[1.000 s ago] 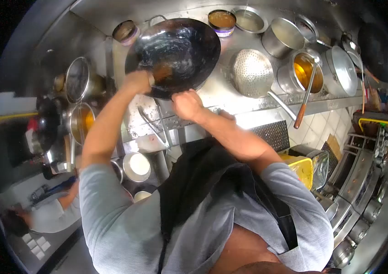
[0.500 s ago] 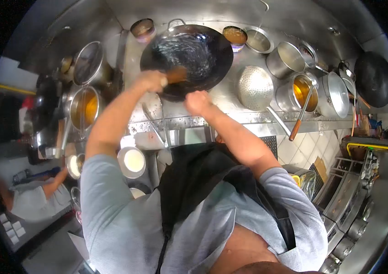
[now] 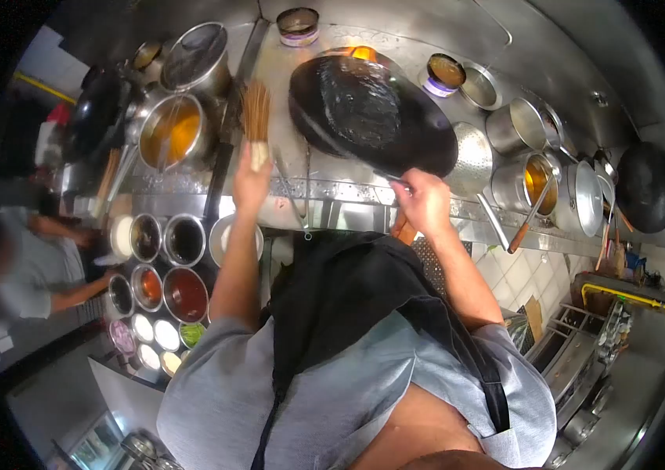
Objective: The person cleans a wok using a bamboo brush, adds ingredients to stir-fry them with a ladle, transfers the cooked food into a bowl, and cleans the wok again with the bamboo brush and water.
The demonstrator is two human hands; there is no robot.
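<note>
My left hand [image 3: 252, 184] is closed around the pale bound end of a bamboo wok brush [image 3: 256, 113]. Its brown bristles point up and away, over the steel counter left of the wok. A large black wok [image 3: 383, 117] sits tilted on the stove, with a shiny wet patch inside that looks like water. At its near right edge, my right hand [image 3: 425, 202] is closed on the rim or handle; the exact grip is partly hidden by the fingers. Orange flame [image 3: 362, 53] shows behind the wok's far rim.
A perforated ladle [image 3: 471, 157], steel pots [image 3: 516, 125] and a pot of yellow liquid [image 3: 536, 180] crowd the right. On the left stand another pot of yellow liquid [image 3: 172, 133] and several sauce bowls [image 3: 186, 294]. A co-worker [image 3: 31, 262] works at far left.
My left hand has lifted the brush out of the wok and moved it left, bristles now upward. The wok has tilted, and flame shows behind it. The view has shifted left.
</note>
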